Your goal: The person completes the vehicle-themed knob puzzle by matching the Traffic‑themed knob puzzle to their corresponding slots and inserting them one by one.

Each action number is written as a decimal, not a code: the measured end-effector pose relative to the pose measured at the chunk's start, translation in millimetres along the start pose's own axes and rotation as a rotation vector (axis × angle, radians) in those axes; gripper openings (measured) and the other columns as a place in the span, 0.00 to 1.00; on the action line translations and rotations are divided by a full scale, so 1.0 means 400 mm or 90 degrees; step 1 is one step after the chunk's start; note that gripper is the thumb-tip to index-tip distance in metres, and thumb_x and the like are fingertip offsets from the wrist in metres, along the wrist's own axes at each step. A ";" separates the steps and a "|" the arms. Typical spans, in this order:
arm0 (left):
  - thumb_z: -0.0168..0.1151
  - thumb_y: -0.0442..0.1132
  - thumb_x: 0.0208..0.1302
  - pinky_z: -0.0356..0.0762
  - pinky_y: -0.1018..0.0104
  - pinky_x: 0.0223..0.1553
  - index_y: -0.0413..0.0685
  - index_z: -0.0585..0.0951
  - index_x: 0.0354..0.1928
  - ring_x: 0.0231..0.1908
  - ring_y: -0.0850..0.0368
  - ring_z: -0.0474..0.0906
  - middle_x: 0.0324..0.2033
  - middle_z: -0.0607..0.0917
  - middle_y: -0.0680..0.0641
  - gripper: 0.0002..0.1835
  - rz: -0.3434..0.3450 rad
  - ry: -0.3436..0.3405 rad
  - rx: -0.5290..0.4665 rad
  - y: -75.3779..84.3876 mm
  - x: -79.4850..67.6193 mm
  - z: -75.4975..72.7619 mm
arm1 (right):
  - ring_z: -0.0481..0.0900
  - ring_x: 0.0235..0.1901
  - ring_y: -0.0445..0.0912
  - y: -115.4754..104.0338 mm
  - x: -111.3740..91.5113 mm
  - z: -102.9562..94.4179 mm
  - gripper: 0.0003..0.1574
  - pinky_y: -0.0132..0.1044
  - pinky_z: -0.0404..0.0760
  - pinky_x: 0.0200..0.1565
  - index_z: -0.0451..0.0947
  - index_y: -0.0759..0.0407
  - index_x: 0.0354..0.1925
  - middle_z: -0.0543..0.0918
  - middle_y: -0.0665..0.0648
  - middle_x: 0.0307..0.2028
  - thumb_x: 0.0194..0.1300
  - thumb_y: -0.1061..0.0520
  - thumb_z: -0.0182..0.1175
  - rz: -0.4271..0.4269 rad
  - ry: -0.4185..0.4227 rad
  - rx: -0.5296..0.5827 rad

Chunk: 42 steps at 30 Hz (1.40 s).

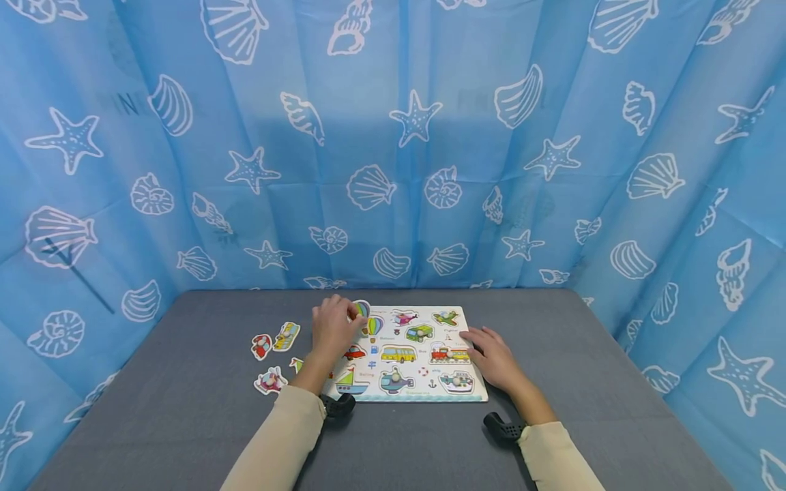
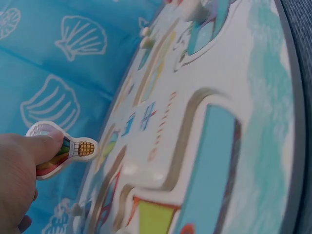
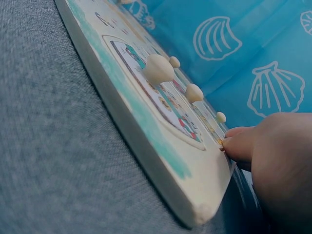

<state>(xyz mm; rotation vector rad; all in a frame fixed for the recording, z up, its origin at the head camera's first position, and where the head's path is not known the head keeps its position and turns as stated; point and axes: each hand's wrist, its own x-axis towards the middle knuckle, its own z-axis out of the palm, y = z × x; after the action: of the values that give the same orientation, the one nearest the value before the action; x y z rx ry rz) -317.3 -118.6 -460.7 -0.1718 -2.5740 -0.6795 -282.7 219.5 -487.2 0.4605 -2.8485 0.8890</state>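
My left hand (image 1: 334,324) pinches a hot-air balloon puzzle piece (image 2: 87,148) between thumb and fingers. In the head view the piece is beside the printed balloon spot (image 1: 375,326) at the board's upper left. The white wooden puzzle board (image 1: 432,397) shows vehicle pictures. Pegged pieces sit in several slots, among them a ship (image 1: 456,382), a train (image 1: 450,353) and a helicopter (image 1: 396,381). My right hand (image 1: 494,360) rests at the board's right edge with its fingers loosely extended, thumb touching near the train.
Loose pieces lie on the grey table (image 1: 184,416) left of the board: a red one (image 1: 260,347), a yellow one (image 1: 286,337) and a pink one (image 1: 271,380). A green-topped piece (image 1: 297,365) is partly behind my left forearm. A blue shell-print curtain (image 1: 381,225) hangs behind.
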 end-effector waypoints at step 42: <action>0.68 0.51 0.60 0.64 0.51 0.47 0.58 0.84 0.44 0.51 0.50 0.70 0.45 0.79 0.53 0.13 0.085 -0.147 0.085 -0.001 -0.022 0.046 | 0.54 0.68 0.68 -0.007 -0.004 -0.002 0.24 0.67 0.54 0.62 0.73 0.63 0.62 0.68 0.69 0.65 0.70 0.62 0.55 -0.013 0.007 -0.008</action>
<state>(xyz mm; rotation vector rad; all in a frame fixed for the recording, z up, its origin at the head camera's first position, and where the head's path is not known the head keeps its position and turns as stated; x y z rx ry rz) -317.0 -109.8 -479.2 -0.3948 -2.7854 -0.4597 -280.1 218.1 -485.4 0.4807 -2.8330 0.8659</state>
